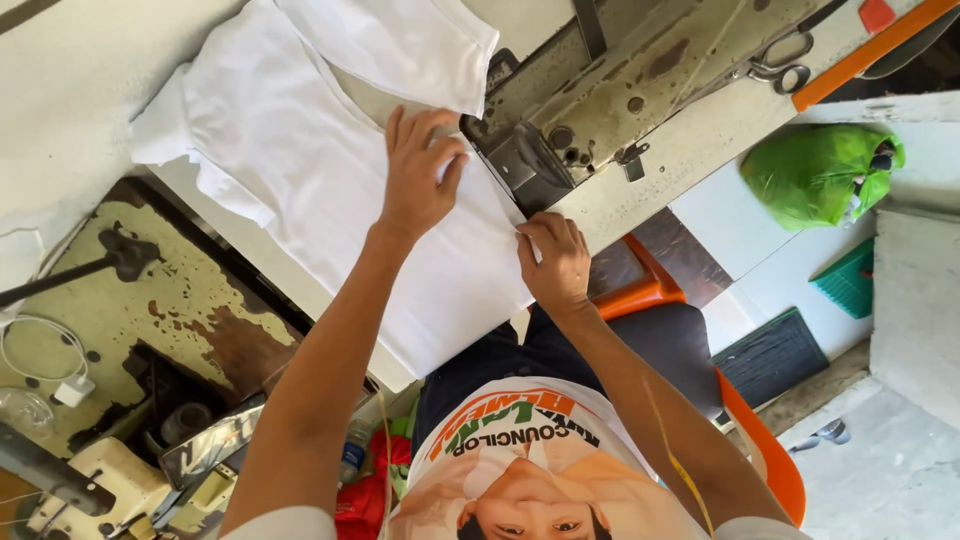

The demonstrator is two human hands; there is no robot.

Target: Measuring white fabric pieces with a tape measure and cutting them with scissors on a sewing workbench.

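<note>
Nearest the worker, just short of the sewing machine, the right hand pinches the near edge of the white cloth between its fingertips, right beside the machine's dark foot. A little further on, the left hand lies open and flat on the cloth, fingers spread, pressing it down just left of the machine. The cloth runs on past the machine over the table, 1 loose flap folded back at its far end, while scissors rest on the machine's bed and a green bag sits well off to its right.
</note>
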